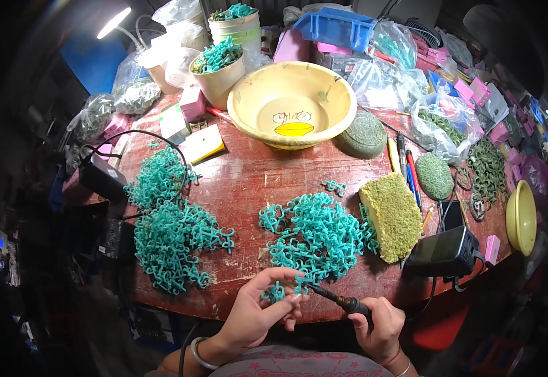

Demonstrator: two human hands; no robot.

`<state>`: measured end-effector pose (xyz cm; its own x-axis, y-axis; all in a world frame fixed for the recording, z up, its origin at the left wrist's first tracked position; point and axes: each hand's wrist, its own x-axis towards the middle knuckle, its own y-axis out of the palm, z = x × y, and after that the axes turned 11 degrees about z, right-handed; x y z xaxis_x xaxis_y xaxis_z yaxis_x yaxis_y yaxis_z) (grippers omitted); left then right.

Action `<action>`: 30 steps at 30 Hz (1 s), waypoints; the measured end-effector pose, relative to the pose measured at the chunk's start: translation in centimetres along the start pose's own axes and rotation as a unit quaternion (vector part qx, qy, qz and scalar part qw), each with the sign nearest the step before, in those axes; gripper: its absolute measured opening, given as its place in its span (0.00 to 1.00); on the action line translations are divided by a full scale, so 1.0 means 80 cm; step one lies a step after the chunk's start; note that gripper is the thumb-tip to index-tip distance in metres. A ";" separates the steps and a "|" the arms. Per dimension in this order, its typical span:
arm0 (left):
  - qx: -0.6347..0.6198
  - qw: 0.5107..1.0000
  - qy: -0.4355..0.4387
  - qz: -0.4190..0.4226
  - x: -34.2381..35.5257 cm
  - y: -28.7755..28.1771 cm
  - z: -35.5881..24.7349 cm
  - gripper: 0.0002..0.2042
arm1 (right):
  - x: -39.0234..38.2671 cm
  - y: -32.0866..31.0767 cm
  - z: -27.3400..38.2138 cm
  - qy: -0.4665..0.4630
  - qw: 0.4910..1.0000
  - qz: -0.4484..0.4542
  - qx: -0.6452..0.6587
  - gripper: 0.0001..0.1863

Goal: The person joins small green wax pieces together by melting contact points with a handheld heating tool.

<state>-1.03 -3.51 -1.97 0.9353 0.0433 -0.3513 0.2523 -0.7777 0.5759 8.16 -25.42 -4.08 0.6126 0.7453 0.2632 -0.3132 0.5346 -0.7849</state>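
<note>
My left hand (264, 305) is closed, pinching a small curly teal piece (300, 284), which looks like wax or plastic, between thumb and forefinger. Another teal piece sits within the curve of its fingers. From the right, my right hand (379, 327) grips the dark handle of a soldering iron (344, 302). The iron's thin tip points left and meets or nearly meets the pinched piece; exact contact is too small to tell. Just beyond my hands lies a heap of similar teal pieces (318, 232). A second, larger teal heap (173, 245) spreads on the left.
A yellow basin (249, 122) stands at the back middle of the worn red table (236, 182). To the right are a yellow-green sponge block (392, 217), pens (409, 166), a round green pad (434, 177) and a black device with a screen (443, 251). A cable (182, 157) arches over the left heap.
</note>
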 end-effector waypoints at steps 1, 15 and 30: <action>0.000 1.000 0.001 0.001 0.000 0.000 0.000 0.17 | 0.000 0.001 -0.001 0.000 1.000 0.000 0.000 0.15; 0.003 1.000 0.004 0.002 0.000 -0.001 0.000 0.17 | 0.003 -0.002 0.002 0.011 1.000 0.015 -0.005 0.15; -0.005 0.999 -0.002 0.038 -0.002 -0.007 0.000 0.17 | -0.029 -0.014 -0.023 0.141 0.964 -0.169 -0.148 0.15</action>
<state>-1.28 -3.08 -2.22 0.9507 -0.0174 -0.3096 0.1839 -0.7725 0.6079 8.42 -28.48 -4.83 0.8292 0.3887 0.4016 0.1342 0.5590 -0.8182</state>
